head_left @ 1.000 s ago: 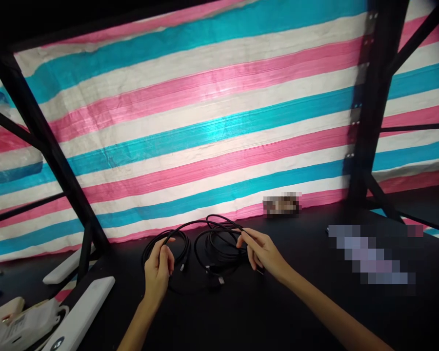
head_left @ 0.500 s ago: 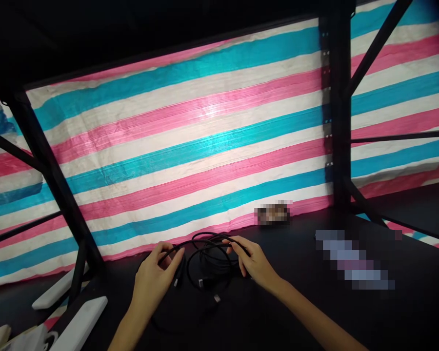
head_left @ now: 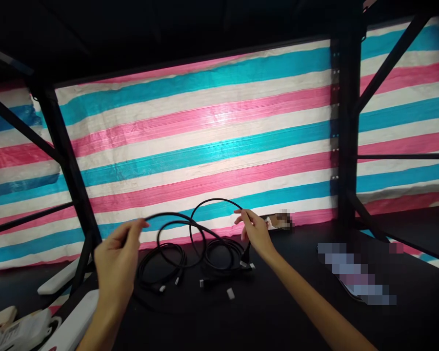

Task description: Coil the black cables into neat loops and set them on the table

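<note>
My left hand (head_left: pixel 117 258) is raised at the left, thumb and forefinger pinched on a black cable (head_left: pixel 170 213). Loops of the cable rise between both hands against the striped sheet. At the other side, my right hand (head_left: pixel 255 233) grips the cable between its fingertips. Below the loops, more black cable coils (head_left: pixel 143 278) lie on the dark tabletop. Small plugs with pale or metal ends lie around them, such as a plug (head_left: pixel 230 293) in front and another plug (head_left: pixel 162 288) near the left coil. Which plug belongs to which cable cannot be made out.
A striped sheet (head_left: pixel 205 161) hangs behind, between black metal posts (head_left: pixel 346 126). White bar-shaped objects (head_left: pixel 75 319) and a white device with a label (head_left: pixel 25 329) lie at the left. A blurred flat item (head_left: pixel 354 275) is at the right, and a small blurred item (head_left: pixel 283 221) stands behind my right hand.
My left hand has moved left and up, and my right hand slightly up. The cable loops between them have lifted and spread wider, showing separate coils and plugs on the table. The view has shifted slightly.
</note>
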